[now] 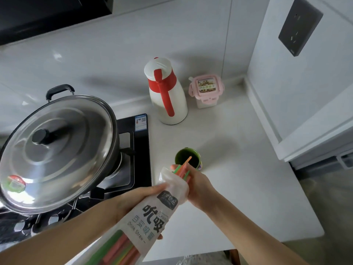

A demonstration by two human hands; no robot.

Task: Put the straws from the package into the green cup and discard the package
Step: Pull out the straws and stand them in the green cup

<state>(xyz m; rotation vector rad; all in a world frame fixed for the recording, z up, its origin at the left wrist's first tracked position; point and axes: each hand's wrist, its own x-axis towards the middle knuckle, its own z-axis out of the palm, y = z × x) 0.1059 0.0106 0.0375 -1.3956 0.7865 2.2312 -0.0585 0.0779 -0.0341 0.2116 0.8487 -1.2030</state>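
White kitchen desk [238, 178], cup [187, 157] mid-frame. Left hand [133, 199] grips package [152, 217]; right hand [198, 185] pinches straws [184, 166]. Light, slippery, bendy; hold bundle mid-length.

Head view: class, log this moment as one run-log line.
left hand: holds white straw package | right hand: pulling coloured straws | green cup: empty
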